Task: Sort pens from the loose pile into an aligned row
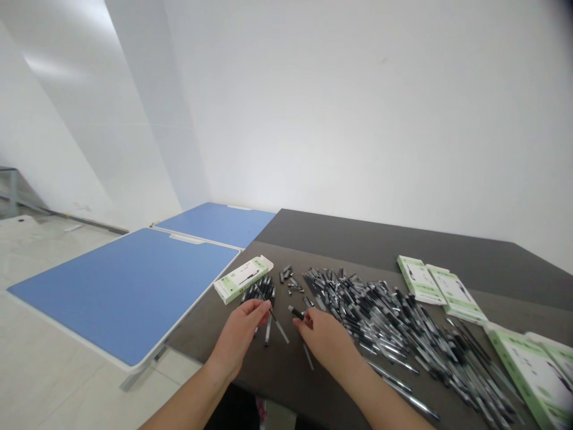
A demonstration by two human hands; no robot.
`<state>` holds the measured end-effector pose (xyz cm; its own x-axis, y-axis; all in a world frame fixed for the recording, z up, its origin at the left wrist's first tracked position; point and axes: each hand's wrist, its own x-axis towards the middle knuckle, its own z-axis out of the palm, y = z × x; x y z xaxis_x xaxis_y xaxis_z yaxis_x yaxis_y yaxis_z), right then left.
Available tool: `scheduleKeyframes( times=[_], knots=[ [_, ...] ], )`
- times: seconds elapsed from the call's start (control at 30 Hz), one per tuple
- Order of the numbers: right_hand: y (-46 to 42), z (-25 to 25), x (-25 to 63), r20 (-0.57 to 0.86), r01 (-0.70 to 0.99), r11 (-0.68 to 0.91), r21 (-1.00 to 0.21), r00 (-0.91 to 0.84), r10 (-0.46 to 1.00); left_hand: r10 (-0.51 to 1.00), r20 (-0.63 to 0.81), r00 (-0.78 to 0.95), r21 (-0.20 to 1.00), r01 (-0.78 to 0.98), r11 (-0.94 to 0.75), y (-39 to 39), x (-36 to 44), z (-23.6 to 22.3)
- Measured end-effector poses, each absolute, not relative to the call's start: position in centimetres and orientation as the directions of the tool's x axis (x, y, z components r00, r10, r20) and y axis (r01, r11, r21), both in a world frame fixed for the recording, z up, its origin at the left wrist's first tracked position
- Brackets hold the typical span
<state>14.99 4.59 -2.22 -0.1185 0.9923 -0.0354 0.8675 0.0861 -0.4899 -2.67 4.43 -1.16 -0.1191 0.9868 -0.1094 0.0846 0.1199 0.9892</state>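
Our left hand [237, 334] pinches a slim black pen [278, 325], our right hand [324, 337] a short black pen piece [296, 312], over a dark grey bench [286, 382].

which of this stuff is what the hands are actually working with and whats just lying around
Working with:
left hand pinching a pen
right hand pinching a short black pen piece
small bunch of pens
heap of pen pieces
big pile of pens

Lying around:
green-and-white pen boxes
blue folding tables
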Motion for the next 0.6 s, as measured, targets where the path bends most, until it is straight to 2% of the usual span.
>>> scheduleKeyframes(
  times=[0.13, 0.3, 0.43, 0.6],
  knots=[
    [4.2, -1.7, 15.3, 0.124, 0.72, 0.242, -0.65, -0.213, 0.969, 0.974, -0.053, -0.22, 0.993, -0.117, 0.028, 4.6, -3.4, -0.1],
    [3.5, -1.8, 14.8, 0.173, 0.63, 0.339, -0.699, -0.311, 0.935, 0.939, 0.023, -0.343, 0.956, -0.268, -0.121, 4.6, -4.1, 1.5],
    [3.0, -1.7, 14.4, 0.17, 0.629, 0.363, -0.687, -0.347, 0.922, 0.937, 0.028, -0.349, 0.95, -0.282, -0.134, 4.5, -3.8, 1.4],
    [2.8, -1.8, 14.2, 0.181, 0.634, 0.378, -0.675, -0.354, 0.918, 0.933, 0.043, -0.357, 0.973, -0.197, -0.121, 4.6, -3.6, 0.3]
  ],
)
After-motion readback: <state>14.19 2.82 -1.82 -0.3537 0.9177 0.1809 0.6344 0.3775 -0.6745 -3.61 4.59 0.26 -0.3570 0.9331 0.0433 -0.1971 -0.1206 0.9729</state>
